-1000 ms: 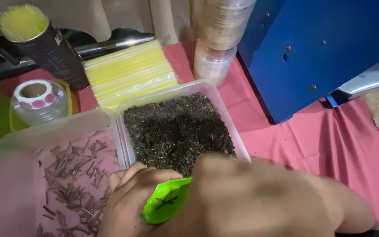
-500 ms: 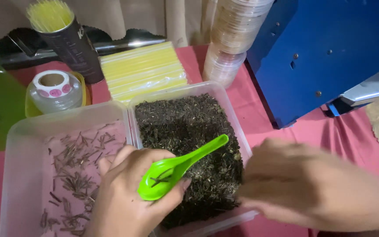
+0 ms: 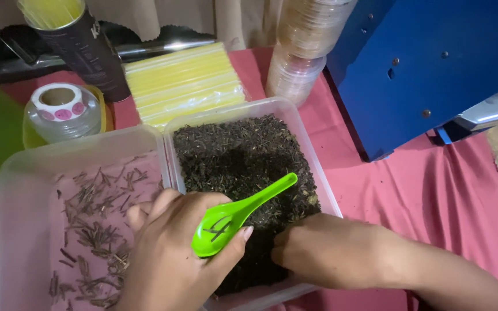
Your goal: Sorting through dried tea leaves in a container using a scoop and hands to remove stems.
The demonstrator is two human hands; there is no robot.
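My left hand stays clamped around the bowl of a green plastic spoon, a few dark slivers in it, its handle pointing up over the tub of dark dried leaves. My right hand, which hovered above the counter half a second ago, has dropped into that tub's near edge, fingers curled together in the leaves. Open red cloth lies to the right; the tub of brown slivers touches on the left.
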